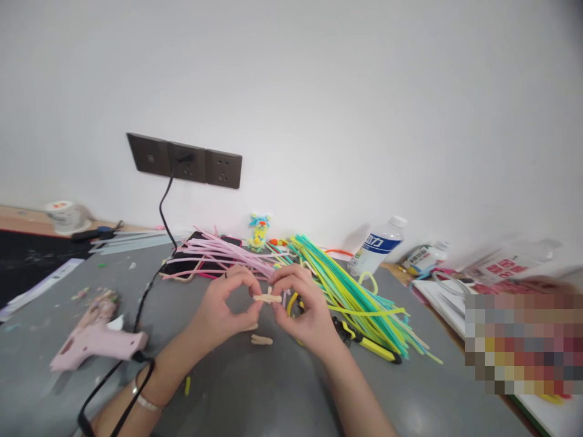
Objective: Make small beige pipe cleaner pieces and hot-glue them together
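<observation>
My left hand [234, 301] and my right hand [300, 306] meet in the middle of the view, fingertips closed on a small beige pipe cleaner piece [268, 298]. One end is pinched on each side, and a short stub sticks up from its middle. Below the hands, another folded beige piece [262, 340] lies on the grey table [255, 394]. A further beige bit shows partly beneath my left fingers. Behind my hands lie pink pipe cleaners [228, 252]. To the right is a bundle of green and yellow pipe cleaners [353, 291], beside yellow-handled pliers [376, 349].
A pink glue gun [98, 343] lies at left, its black cord [152, 285] running up to the wall socket [184, 161] and near my left forearm. A colourful pipe cleaner figure [259, 232] and a white bottle [378, 246] stand by the wall. Papers lie at right.
</observation>
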Demonstrator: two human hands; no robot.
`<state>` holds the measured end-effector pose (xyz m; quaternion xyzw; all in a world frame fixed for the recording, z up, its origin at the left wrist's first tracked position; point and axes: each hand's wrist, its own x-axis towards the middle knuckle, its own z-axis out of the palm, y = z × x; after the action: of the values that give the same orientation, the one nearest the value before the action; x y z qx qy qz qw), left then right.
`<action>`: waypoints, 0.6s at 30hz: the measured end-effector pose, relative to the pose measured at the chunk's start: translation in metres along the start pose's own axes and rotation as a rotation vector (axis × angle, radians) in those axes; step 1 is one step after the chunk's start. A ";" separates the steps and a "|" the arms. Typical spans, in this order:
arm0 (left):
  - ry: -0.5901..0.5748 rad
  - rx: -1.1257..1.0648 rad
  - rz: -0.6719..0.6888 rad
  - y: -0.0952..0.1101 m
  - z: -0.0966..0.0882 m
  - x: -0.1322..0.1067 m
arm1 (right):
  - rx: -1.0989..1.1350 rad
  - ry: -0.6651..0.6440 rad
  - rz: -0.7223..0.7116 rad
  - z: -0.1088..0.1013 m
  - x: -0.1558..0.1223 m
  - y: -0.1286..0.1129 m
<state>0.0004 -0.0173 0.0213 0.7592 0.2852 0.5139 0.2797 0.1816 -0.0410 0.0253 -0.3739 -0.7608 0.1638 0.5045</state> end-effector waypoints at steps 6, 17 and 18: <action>-0.002 -0.002 -0.002 0.002 0.001 0.001 | -0.010 0.002 -0.004 0.000 0.001 -0.002; -0.008 0.014 -0.020 0.002 0.001 0.001 | 0.014 -0.010 0.022 0.001 -0.001 -0.001; -0.008 0.017 -0.021 0.002 0.001 0.001 | 0.032 -0.016 0.035 0.001 -0.001 0.000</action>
<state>0.0016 -0.0184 0.0229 0.7605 0.2966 0.5055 0.2796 0.1812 -0.0418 0.0247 -0.3776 -0.7553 0.1878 0.5016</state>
